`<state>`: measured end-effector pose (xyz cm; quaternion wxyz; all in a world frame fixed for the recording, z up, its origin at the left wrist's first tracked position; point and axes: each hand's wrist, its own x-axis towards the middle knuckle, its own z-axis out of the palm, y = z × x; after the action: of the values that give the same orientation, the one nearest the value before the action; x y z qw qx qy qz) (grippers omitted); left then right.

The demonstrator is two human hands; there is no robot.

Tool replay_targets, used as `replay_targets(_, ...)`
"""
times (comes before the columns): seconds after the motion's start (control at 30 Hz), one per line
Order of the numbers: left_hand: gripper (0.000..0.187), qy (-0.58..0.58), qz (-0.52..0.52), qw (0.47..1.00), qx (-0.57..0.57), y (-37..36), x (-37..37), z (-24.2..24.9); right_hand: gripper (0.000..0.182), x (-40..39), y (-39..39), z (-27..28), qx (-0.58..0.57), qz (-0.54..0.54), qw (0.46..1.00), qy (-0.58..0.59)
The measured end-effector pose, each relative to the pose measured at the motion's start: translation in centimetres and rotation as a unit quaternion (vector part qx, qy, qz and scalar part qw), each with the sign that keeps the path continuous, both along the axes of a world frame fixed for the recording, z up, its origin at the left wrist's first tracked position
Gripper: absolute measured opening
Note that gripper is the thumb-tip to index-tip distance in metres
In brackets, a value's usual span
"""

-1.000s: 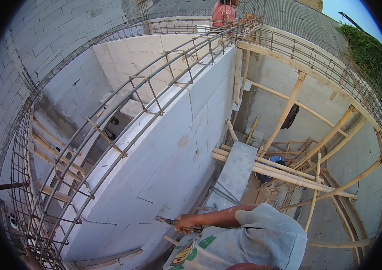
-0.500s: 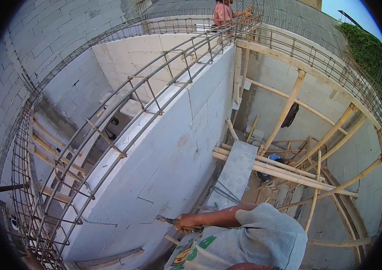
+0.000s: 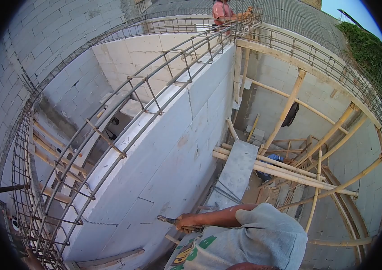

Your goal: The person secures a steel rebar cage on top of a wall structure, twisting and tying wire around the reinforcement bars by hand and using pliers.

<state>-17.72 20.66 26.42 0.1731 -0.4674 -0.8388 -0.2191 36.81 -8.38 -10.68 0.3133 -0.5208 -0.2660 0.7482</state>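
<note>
My right hand (image 3: 187, 222) is closed around a pair of dark, crusted pincers (image 3: 166, 219), their head pointing left in front of the pale block wall (image 3: 164, 166). The bare forearm reaches left out of a grey short sleeve, above my printed shirt. Low at the left edge, a brown shape that looks like my left hand (image 3: 32, 260) shows beside the steel bars; its fingers are too dark and cropped to read. A rebar cage (image 3: 110, 153) with tied stirrups runs along the top of the wall.
A person in a pink shirt (image 3: 223, 12) is at the far rebar corner. Below on the right, another person (image 3: 274, 157) is partly hidden by bamboo poles (image 3: 290, 173). A grey plank (image 3: 240, 166) crosses the drop beside the wall. Timber formwork (image 3: 308, 63) edges the right-hand room.
The far person in pink has shifted slightly, and the person below has moved a little. My right hand and the pincers have stayed in place.
</note>
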Motion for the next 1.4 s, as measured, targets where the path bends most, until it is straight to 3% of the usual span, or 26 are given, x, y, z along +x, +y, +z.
replay_targets(0.87, 0.064, -0.006, 0.007, 1.000, 0.021, -1.7, 2.2, 1.0, 0.019, -0.3, 0.5, -1.3, -0.018, -0.022, 0.999, 0.030)
replay_targets(1.23, 0.065, -0.051, -0.014, 0.997, 0.059, -10.0, 12.3, 4.4, 0.020, 0.5, 0.6, -0.5, -0.017, -0.006, 0.999, 0.036)
replay_targets(1.4, 0.066, -0.033, 0.028, 0.998, 0.048, -7.3, 7.8, 3.1, 0.019, 0.7, 1.2, -0.6, -0.019, -0.003, 0.999, 0.040)
